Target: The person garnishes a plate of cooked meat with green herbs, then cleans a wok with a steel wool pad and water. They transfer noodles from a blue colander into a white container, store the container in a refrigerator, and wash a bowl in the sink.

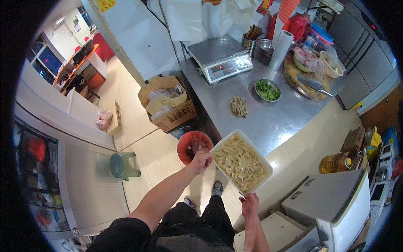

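Between my two hands is a white rectangular plastic tub (270, 171) full of pale, cut food strips (237, 161). What food the strips are I cannot tell. My left hand (202, 161) grips the tub's left corner, its fingers closed on the rim. At the near corner, my right hand (250, 204) has its fingers curled at the rim, partly hidden by the tub. The tub is held in front of the steel table's (201, 98) near corner. Below and beyond my left hand stands a red bin (183, 148) with waste in it.
On the table are a scale (220, 59), a rag (239, 106), a bowl of chopped greens (267, 90), and a knife (315, 85) on a round chopping board (289, 73). A cardboard box (176, 115) and green stool (124, 165) stand left. A white appliance (325, 195) stands right.
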### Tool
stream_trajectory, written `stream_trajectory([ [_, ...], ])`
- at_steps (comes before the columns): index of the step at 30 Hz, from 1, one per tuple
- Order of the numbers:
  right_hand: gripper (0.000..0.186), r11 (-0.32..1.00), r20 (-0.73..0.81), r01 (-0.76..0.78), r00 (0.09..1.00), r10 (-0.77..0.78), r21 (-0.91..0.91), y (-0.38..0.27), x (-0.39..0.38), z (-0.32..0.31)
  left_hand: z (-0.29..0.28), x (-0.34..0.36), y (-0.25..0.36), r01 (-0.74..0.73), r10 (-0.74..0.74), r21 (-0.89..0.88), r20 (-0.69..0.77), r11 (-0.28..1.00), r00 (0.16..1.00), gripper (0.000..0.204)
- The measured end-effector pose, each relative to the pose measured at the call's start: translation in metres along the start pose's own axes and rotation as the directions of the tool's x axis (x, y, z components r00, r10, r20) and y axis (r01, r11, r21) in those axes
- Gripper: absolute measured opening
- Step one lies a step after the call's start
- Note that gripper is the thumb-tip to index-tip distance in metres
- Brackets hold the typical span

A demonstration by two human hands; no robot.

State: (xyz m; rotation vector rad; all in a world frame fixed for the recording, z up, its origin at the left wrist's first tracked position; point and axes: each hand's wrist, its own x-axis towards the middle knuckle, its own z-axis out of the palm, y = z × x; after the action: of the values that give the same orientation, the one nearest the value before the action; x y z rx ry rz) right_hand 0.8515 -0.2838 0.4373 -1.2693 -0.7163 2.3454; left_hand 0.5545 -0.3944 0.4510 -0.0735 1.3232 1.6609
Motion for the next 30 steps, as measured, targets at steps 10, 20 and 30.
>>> stream_trajectory([
  [10,0.034,0.999,0.052,-0.021,0.998,0.019,0.037,-0.042,0.037,0.051,0.046,0.053,0.075,-0.029,0.100,0.481,-0.122,0.876,0.987,0.030],
  [20,0.018,0.950,-0.097,-0.008,0.995,-0.024,-0.312,-0.068,0.069,0.105,0.067,0.085,0.129,-0.070,0.275,0.633,-0.232,0.771,0.933,0.053],
  [30,0.045,0.935,0.145,0.101,0.988,-0.054,-0.340,-0.056,0.074,0.122,-0.047,-0.062,0.024,-0.211,0.578,0.853,-0.124,0.477,0.806,0.035],
])
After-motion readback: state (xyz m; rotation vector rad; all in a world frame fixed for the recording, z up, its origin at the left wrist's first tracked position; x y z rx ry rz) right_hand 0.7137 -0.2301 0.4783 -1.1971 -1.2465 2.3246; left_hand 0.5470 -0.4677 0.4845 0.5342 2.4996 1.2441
